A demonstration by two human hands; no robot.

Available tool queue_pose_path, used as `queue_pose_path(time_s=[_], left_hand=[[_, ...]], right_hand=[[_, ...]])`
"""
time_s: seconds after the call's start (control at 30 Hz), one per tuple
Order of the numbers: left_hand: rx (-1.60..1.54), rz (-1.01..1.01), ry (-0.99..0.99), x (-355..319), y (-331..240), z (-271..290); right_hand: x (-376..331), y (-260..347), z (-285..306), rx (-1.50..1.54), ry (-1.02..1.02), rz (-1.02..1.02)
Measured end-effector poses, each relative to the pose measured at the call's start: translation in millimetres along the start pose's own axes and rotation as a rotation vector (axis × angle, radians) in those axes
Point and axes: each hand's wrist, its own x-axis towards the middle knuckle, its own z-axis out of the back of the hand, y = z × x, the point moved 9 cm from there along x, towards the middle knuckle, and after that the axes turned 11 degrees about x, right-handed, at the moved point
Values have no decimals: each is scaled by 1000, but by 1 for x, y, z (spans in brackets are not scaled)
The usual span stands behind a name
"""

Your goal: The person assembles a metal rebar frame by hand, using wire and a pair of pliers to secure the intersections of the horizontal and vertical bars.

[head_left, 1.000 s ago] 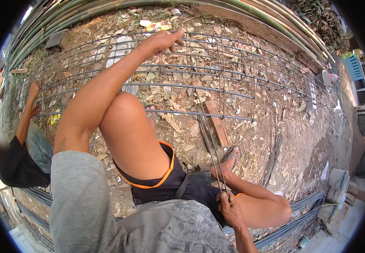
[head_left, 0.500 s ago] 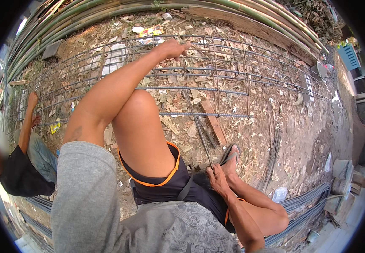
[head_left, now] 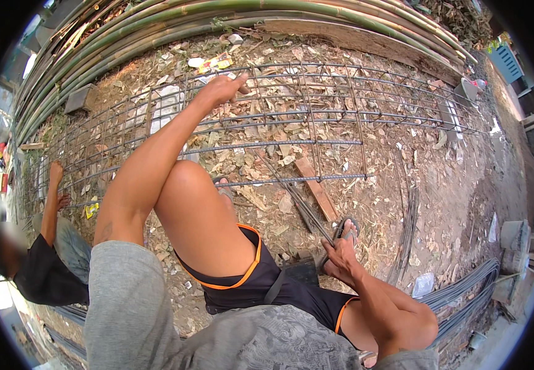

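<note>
A long rebar cage [head_left: 341, 143] of dark bars and square ties stretches across the leaf-strewn ground before me. My left hand [head_left: 225, 89] is over its far top bars, fingers curled close to a bar; anything pinched there is too small to make out. Low on the right, beside my sandalled foot [head_left: 348, 232], my right hand [head_left: 341, 256] is closed round the near end of a thin dark metal rod [head_left: 317, 226]. That rod slants away toward the cage. A reddish wooden strip [head_left: 316, 190] lies alongside.
A co-worker [head_left: 38, 262] squats at the left, hands at the cage's far left part. Bamboo poles [head_left: 217, 13] and a plank [head_left: 353, 40] border the back. Coiled bars [head_left: 464, 290] and thin wires [head_left: 407, 228] lie right. A grey block [head_left: 80, 98] stands back left.
My left hand has moved left along the cage and slightly nearer. My right hand has shifted right with the rod. The whole view has shifted a little.
</note>
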Motion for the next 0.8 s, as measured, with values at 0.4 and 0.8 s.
queue_pose_path(time_s=[0.4, 0.8], left_hand=[[-27, 24, -42, -5, 4, 12], [-13, 50, -106, -7, 40, 26]], right_hand=[[-32, 55, 9, -253, -116, 276], [60, 104, -70, 514, -133, -122]])
